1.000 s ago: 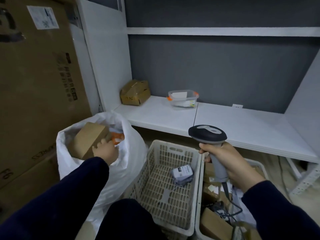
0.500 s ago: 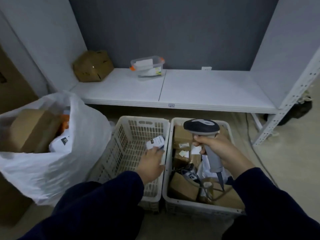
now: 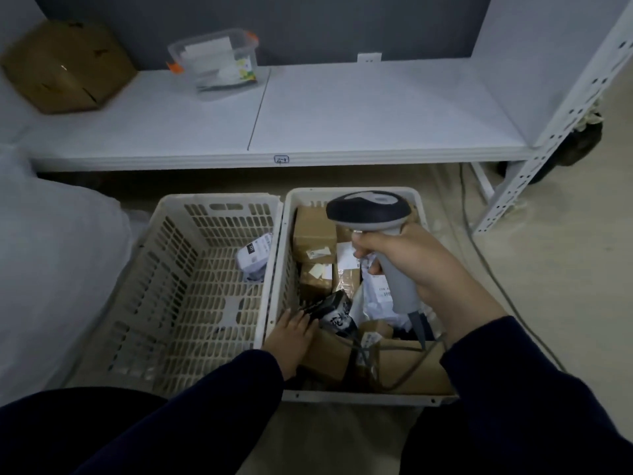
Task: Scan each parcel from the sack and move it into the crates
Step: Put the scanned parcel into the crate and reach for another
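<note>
Scanner (image 3: pixel 373 217) upright in right hand (image 3: pixel 421 265), head seemingly facing away

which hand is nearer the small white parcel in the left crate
Left. The left hand is in the right crate, below and right of the small white parcel. The right hand grips the scanner farther right.

Both of my forearms, in dark sleeves, are reaching forward and down from the lower edge of the view. My right hand (image 3: pixel 416 265) is wrapping its fingers around a grey handle, fist closed, thumb side uppermost, wrist bent slightly inward. My left hand (image 3: pixel 291 334) is lying lower and nearer, palm down, fingers extended forward and together; what they are touching cannot be told.
</note>
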